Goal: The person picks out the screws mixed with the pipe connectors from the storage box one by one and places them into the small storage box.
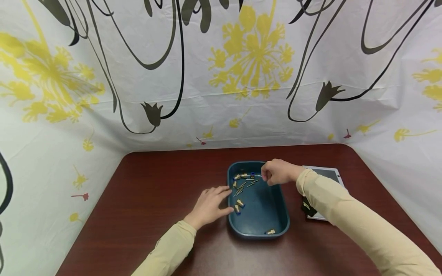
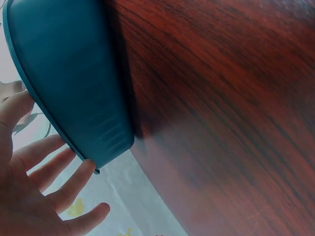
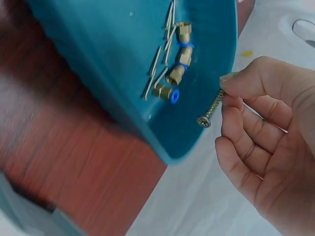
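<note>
A blue-green plastic tray (image 1: 262, 214) stands on the table, holding several thin screws (image 1: 239, 190) and several brass fittings with blue rings (image 1: 240, 203). Over its far right corner my right hand (image 1: 279, 171) pinches a screw (image 3: 212, 109) between thumb and forefinger; in the right wrist view its cross-slot head points away from the fingertips. Straight, spread fingers of my left hand (image 1: 211, 203) rest on the tray's left rim, as the left wrist view (image 2: 44, 191) also shows. One brass fitting (image 1: 270, 231) lies alone at the tray's near end.
Right of the tray, partly under my right forearm, lies a flat grey panel with a white frame (image 1: 328, 173). A black object (image 1: 308, 207) sits on its near left part. The dark red wooden table (image 1: 165, 184) meets a white flowered cloth (image 1: 193, 88) at the back.
</note>
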### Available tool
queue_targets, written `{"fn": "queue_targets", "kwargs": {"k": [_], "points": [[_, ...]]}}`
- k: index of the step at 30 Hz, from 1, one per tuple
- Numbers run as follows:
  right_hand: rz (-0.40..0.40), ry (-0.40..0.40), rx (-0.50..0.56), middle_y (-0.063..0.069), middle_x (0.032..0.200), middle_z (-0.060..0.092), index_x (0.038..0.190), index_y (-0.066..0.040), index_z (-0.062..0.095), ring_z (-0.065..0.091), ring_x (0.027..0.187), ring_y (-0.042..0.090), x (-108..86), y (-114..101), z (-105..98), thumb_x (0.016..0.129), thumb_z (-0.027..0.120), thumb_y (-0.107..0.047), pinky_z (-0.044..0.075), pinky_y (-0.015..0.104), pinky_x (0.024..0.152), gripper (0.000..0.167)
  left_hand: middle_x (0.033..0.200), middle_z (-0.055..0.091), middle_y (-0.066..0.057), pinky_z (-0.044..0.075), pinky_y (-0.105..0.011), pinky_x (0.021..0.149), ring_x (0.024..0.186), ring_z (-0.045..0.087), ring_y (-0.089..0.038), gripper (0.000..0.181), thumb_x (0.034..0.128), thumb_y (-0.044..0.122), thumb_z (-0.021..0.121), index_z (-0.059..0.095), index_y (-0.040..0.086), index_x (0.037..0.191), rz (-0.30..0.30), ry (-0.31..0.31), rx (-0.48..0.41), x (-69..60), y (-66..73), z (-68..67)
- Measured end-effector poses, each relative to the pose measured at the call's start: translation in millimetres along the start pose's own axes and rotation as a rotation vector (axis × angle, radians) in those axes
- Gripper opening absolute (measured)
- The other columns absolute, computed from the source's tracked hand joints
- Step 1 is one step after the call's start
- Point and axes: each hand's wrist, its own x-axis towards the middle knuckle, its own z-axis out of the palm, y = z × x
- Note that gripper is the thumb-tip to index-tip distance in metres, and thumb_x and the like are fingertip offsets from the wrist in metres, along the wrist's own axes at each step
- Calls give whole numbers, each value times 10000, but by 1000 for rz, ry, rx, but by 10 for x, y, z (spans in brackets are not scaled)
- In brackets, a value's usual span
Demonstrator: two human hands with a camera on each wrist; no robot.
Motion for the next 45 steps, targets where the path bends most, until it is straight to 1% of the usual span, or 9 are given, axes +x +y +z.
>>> {"fn": "queue_targets", "kwargs": {"k": [6,11,15,23,27,32,42,45], "points": [[17,26,-21,-53,670,532,748,-124,578,456,550,105,-146,101,-99,736,582,12,395,276,533,137,1303,429,-27,298,-466,917,1158,409,-230,584,798,440,600,490,122,1275,2,-2,2,-5,-6,14],[47,50,-1,-35,646,535,748,-95,585,454,533,113,-277,201,-168,718,586,24,390,278,512,123,1302,430,-26,299,-464,917,1154,411,-228,584,796,439,603,490,123,1275,0,2,-3,-9,-6,7],[66,65,8,-30,658,540,744,-112,579,467,545,110,-383,281,-205,714,594,20,402,276,510,137,1301,431,-26,300,-464,916,1152,413,-229,584,795,437,605,491,123,1274,-1,2,-6,-10,-5,1],[100,83,16,-33,675,550,755,-104,581,497,574,105,-551,410,-265,716,594,13,419,280,529,124,1297,434,-27,305,-462,912,1144,420,-226,587,794,441,605,491,124,1274,-1,2,1,-4,0,-5],[121,103,7,-28,679,548,748,-108,579,492,595,117,-622,468,-282,712,593,12,421,283,537,126,1299,432,-25,302,-463,914,1148,418,-228,589,793,444,604,489,127,1276,-3,2,2,2,0,-6],[122,127,-13,-36,670,536,738,-104,578,478,580,111,-707,562,-290,706,611,-12,406,279,516,103,1300,431,-25,297,-464,918,1153,412,-228,589,794,444,603,488,128,1278,-3,0,-2,2,2,-5],[151,138,-37,-57,672,546,753,-82,593,483,592,98,-831,792,-268,695,613,-28,395,292,525,82,1303,428,-23,302,-462,913,1150,415,-229,588,796,448,598,487,130,1278,0,2,3,0,3,0],[178,136,-39,-53,678,551,753,-91,591,491,599,102,-860,833,-258,698,613,-24,401,296,527,90,1303,429,-23,305,-460,911,1147,418,-227,587,797,448,597,488,129,1277,1,3,5,3,1,1]]}}
